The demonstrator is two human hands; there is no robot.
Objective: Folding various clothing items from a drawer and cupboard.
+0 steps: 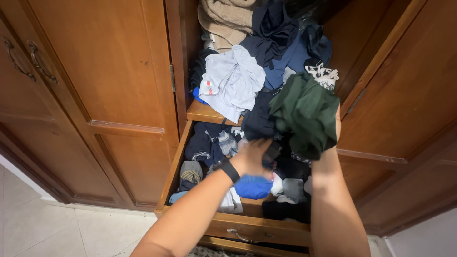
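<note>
One dark green garment (307, 114) is held bunched, apparently in the mostly hidden right hand (337, 124), above the open drawer (247, 227), while the left hand (252, 157) is closed on dark clothing there; many clothes lie unsorted.

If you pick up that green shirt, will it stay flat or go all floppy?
Probably floppy: the green shirt hangs bunched over the right hand. Likely light, since one hand lifts it. It shouldn't roll, being soft cloth.
</note>
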